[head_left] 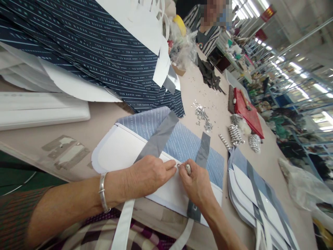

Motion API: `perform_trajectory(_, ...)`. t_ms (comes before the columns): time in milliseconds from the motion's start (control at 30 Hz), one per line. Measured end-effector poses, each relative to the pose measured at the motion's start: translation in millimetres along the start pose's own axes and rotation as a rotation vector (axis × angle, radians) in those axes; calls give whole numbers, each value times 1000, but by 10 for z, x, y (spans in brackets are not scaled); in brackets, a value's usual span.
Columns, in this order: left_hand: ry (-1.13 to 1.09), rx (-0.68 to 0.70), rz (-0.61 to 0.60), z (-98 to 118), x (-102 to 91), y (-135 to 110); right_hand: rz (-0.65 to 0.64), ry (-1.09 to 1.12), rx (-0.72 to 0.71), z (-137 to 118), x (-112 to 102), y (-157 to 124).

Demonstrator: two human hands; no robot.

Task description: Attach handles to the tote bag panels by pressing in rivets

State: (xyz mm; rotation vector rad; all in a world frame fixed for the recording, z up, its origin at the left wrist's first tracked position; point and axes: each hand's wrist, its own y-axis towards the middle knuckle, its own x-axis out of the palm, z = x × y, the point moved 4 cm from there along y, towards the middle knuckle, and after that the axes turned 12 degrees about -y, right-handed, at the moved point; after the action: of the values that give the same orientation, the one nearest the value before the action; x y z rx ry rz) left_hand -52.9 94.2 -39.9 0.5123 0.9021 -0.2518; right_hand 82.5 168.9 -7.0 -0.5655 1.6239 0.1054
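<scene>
A flat bag panel point(119, 144), white with a blue printed section, lies in front of me with grey strips point(162, 133) across it. My left hand point(151, 175) rests on the white part, thumb and fingers pinched together near its seam; what they hold is hidden. Close beside it, my right hand point(195, 180) is closed round a slim tool point(188, 169) whose pale rounded end shows above the fist. A tiny shiny metal piece point(178, 166) sits between my fingertips. White straps point(123, 225) hang from the panel's near edge.
Stacked navy printed pieces point(104, 52) lie at the upper left. Loose metal bits point(203, 114) are scattered beyond the panel, near a red box point(248, 113) and wrapped striped bundles point(235, 134). Similar panels point(249, 194) are piled at right. A person in stripes point(210, 43) is across the table.
</scene>
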Motion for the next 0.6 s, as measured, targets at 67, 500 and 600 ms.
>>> perform_trajectory(67,15,10,-1,9,-6,-4,-2,-26,3,3,8,-5)
perform_trajectory(500,44,38,-38,25,-18,-8,-197,14,24,68,42,141)
perform_trajectory(600,52,39,-43,26,-16,1,-202,57,17,102,33,154)
